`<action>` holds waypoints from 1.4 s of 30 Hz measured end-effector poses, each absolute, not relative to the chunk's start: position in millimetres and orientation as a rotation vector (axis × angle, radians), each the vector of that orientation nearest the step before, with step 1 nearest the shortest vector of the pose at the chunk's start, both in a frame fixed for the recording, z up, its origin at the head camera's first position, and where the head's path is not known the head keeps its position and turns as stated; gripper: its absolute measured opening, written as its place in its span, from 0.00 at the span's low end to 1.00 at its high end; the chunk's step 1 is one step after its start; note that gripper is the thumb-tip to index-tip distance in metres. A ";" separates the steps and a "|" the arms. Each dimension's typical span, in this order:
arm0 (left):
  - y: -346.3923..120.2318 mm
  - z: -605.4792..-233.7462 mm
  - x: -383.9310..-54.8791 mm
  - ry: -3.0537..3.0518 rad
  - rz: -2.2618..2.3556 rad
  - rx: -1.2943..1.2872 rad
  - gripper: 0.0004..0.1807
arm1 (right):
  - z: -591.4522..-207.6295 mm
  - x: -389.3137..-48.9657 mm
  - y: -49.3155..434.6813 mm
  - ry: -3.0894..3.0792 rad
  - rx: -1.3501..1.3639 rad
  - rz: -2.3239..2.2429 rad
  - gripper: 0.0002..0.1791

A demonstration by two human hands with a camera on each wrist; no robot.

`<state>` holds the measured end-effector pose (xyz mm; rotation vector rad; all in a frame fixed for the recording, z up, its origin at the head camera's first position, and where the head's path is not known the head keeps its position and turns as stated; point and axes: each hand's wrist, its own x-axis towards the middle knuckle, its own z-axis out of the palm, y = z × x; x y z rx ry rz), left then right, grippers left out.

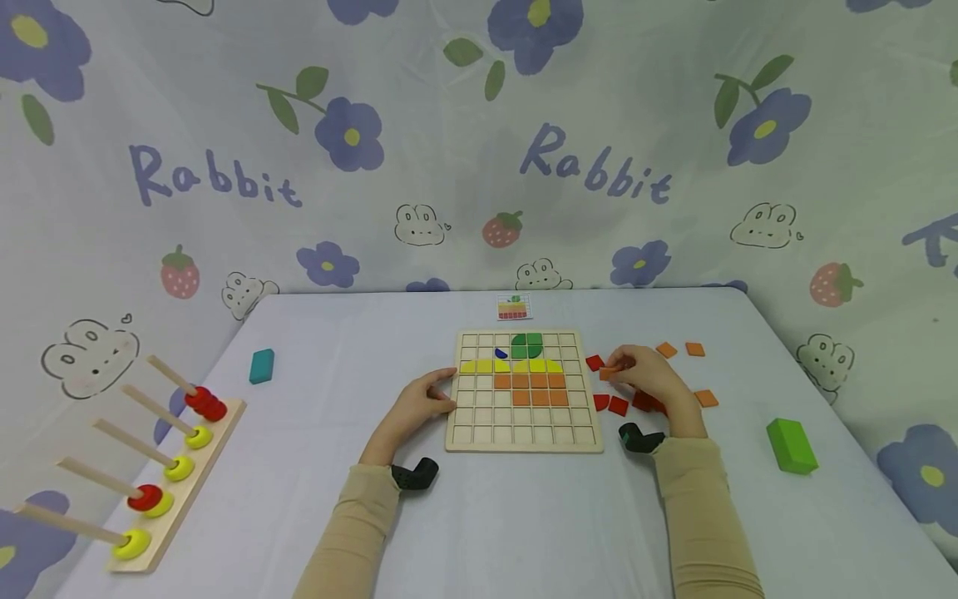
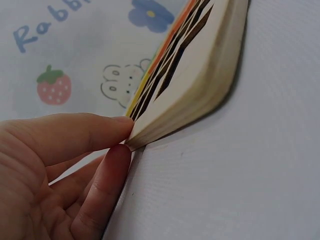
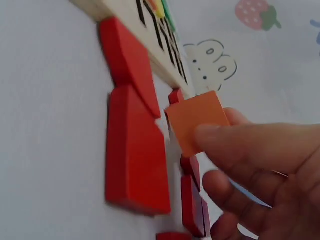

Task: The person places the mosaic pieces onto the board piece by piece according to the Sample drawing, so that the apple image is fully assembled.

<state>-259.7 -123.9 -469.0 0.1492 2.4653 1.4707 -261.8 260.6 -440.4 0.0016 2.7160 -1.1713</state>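
A wooden grid board (image 1: 524,434) lies mid-table, bearing yellow half-round pieces (image 1: 520,366), two rows of orange square tiles (image 1: 539,381), green pieces (image 1: 527,345) and a small blue half-round piece (image 1: 501,353). My left hand (image 1: 419,403) is at its left side, with thumb and finger spread along the edge; in the left wrist view the fingertips (image 2: 117,155) press against that edge. Right of the board, my right hand (image 1: 647,374) pinches an orange square tile (image 3: 197,120) between thumb and fingers, over several loose red pieces (image 3: 137,150).
Loose orange tiles (image 1: 694,349) lie beyond my right hand. A picture card (image 1: 514,307) is behind the board. A bead stacker with pegs (image 1: 180,482) stands at left, near a teal block (image 1: 262,366). At right is a green block (image 1: 792,446).
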 end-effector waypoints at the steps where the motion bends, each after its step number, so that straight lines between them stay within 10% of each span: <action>1: -124.0 -469.1 -259.7 2.464 1.471 0.149 0.34 | -440.1 -262.1 258.8 2.704 0.017 -1.207 0.10; 21: -125.6 -470.5 -261.1 2.465 1.466 0.149 0.34 | -435.7 -268.3 185.6 2.019 0.115 -2.018 0.20; 42: -126.3 -473.5 -262.7 2.481 1.453 0.178 0.34 | -447.1 -255.8 104.8 2.740 -0.008 -1.277 0.04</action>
